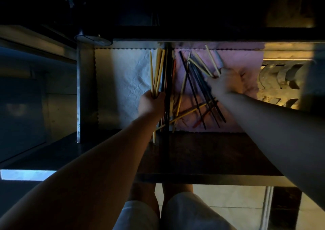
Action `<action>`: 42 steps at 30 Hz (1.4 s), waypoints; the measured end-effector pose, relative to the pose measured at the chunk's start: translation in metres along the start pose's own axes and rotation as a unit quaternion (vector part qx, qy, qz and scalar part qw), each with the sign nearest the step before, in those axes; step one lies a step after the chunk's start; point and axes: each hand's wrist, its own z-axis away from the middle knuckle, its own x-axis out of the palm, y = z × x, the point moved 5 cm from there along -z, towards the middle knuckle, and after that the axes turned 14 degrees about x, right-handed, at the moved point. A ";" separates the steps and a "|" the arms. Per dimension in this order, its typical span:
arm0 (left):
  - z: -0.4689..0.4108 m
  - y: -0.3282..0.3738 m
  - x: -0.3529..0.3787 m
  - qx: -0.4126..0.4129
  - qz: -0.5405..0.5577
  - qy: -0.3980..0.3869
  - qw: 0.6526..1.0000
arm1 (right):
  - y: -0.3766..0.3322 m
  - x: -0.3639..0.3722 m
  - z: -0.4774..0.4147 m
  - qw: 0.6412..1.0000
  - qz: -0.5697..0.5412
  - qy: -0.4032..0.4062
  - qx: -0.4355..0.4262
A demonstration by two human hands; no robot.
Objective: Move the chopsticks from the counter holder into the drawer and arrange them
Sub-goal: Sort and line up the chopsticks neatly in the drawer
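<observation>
The open drawer is lined with a white cloth on the left and a pink cloth on the right. My left hand grips a bundle of yellow chopsticks beside the dark centre divider. My right hand pinches a few yellow chopsticks over the pink cloth. Several black chopsticks and yellow ones lie scattered and crossed on the pink cloth below that hand. The scene is dim and the right hand is blurred.
A metal rack with curved slots fills the drawer's right end. The dark drawer front runs across below the cloths. A round dark object sits on the counter edge at the upper left. My knees show at the bottom.
</observation>
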 end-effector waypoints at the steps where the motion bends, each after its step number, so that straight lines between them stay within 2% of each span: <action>1: 0.000 0.000 0.000 0.001 -0.003 -0.003 1.000 | 0.001 0.000 -0.001 1.000 -0.003 -0.004 0.009; 6: 0.001 0.002 0.000 -0.016 0.011 -0.009 1.000 | -0.005 -0.017 0.010 0.995 -0.004 0.072 -0.062; 13: 0.003 0.003 -0.006 -0.052 0.059 -0.006 0.997 | -0.027 -0.026 0.055 0.970 0.075 0.073 -0.221; 15: 0.002 0.003 -0.010 -0.058 0.062 0.001 0.996 | -0.034 -0.017 0.065 0.967 0.076 0.049 -0.239; 19: 0.001 -0.001 -0.017 -0.069 0.072 -0.005 0.995 | -0.045 0.010 0.071 0.981 0.017 -0.015 -0.193; 23: 0.001 -0.004 -0.020 -0.083 0.098 -0.011 0.992 | -0.041 0.037 0.064 0.998 -0.031 -0.040 -0.049; 27: -0.001 -0.007 -0.023 -0.086 0.095 -0.007 0.992 | -0.038 0.053 0.061 0.999 0.034 -0.015 0.025; 38: -0.002 -0.008 -0.005 -0.074 0.092 -0.022 0.993 | -0.039 0.058 0.054 0.994 0.093 -0.002 0.063; 42: -0.003 -0.008 0.001 -0.081 0.064 -0.007 0.995 | -0.042 0.057 0.055 0.994 0.064 -0.008 0.092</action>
